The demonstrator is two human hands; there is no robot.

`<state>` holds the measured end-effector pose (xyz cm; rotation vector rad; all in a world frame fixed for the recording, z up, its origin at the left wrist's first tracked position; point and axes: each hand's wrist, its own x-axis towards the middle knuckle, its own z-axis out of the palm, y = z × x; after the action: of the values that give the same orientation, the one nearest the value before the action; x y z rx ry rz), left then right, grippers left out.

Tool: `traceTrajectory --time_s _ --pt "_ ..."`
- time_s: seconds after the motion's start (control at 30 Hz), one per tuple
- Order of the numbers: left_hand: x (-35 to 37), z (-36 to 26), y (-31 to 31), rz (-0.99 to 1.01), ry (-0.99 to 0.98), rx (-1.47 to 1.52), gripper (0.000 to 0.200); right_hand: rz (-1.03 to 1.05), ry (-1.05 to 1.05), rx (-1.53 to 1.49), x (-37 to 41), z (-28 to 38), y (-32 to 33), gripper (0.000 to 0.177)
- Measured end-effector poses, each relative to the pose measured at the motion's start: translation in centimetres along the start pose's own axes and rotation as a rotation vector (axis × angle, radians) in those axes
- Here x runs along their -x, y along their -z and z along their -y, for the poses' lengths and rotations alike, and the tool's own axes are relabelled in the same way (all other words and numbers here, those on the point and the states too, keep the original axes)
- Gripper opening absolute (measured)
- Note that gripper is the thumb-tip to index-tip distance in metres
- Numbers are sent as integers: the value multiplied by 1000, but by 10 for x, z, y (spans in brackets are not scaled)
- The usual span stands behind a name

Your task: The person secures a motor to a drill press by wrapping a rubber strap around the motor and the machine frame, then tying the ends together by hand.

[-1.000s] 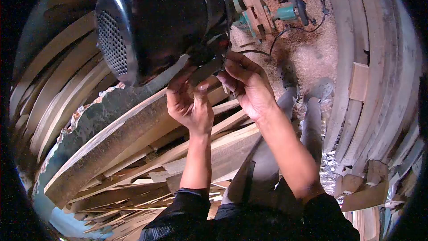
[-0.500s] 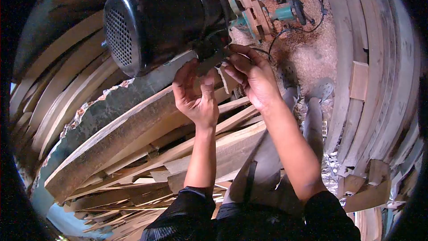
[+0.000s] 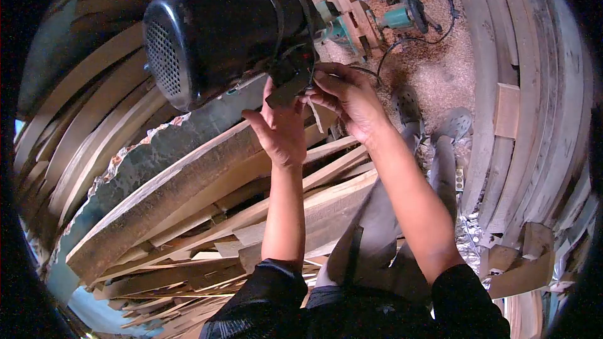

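Note:
A large black electric motor [image 3: 220, 44] with a perforated end cover fills the upper left. From its underside hangs a small dark flap [image 3: 287, 91], perhaps part of the terminal box. My left hand [image 3: 282, 135] is below that flap, palm up and thumb spread, its fingertips partly hidden behind it. My right hand [image 3: 355, 103] is at the flap's right edge with its fingers pinched together; what they hold is hidden. A pale thin strip [image 3: 315, 115] dangles just under the right fingertips. A thin cable [image 3: 279, 16] loops over the motor.
Stacked boards [image 3: 163, 194] lie below and left of the motor. A green power tool [image 3: 397, 17] with a black cord [image 3: 414, 41] rests on the sawdust-covered floor [image 3: 433, 78] near a wooden piece. Long planks [image 3: 502, 31] line the right side. My shoes [image 3: 452, 124] stand between.
My left hand has opened, its thumb swinging out to the left from the flap. The flap shows more fully. My right hand has shifted slightly and stays at the flap's edge.

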<state>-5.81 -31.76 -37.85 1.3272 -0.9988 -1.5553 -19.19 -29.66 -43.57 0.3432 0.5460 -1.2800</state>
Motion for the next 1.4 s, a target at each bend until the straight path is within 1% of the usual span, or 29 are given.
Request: traceTrajectory --time_s 0.03,0.1,0.17,0.23,0.3,0.37,0.53,0.7,0.77,0.83,0.9,0.97,1.1,1.17,1.23,1.3,1.37,1.4 --pt "0 3 3 117 71 60 96 -3 -1 1 -1 -1 1 21" --pt "-8 9 5 121 71 64 98 -10 -27 -21 -4 -3 4 20" --pt "-14 11 3 218 43 41 91 14 -24 -40 -3 -4 6 20" --pt "-18 4 -12 191 43 -17 92 38 -20 -60 -6 -7 8 19" --pt "-21 4 -15 166 47 -72 95 18 46 -40 -12 -12 11 19" --pt "-21 7 -12 138 6 7 80 24 58 -23 -12 -12 15 19" --pt "-18 11 -15 90 -6 37 76 30 90 2 -12 -14 13 18" --pt "-18 10 -18 72 -9 80 74 -49 37 -54 -8 -9 1 16" --pt "-17 8 -15 13 88 298 72 -64 41 -43 -7 -6 -3 16" --pt "-19 7 -19 -14 90 275 71 -79 48 -32 -7 -4 -5 17" --pt "-20 8 -22 -40 91 255 70 -128 136 105 -5 -4 -7 18" --pt "-20 9 -25 -109 91 297 69 -161 180 111 -2 -4 -8 17" --pt "-16 8 -27 -130 112 275 68 -256 289 133 -12 -6 6 19" --pt "-14 7 -27 -163 106 249 64 -274 277 88 -14 -3 13 20" --pt "-15 8 -24 -135 103 259 62 -481 507 260 -24 -3 29 17" --pt "-14 10 -21 -106 100 268 61 -613 541 221 -23 10 36 18" --pt "-12 11 -17 -86 101 259 62 -521 549 43 -17 27 36 19" --pt "-11 11 -16 -82 98 262 62 -536 554 76 -18 31 36 22"
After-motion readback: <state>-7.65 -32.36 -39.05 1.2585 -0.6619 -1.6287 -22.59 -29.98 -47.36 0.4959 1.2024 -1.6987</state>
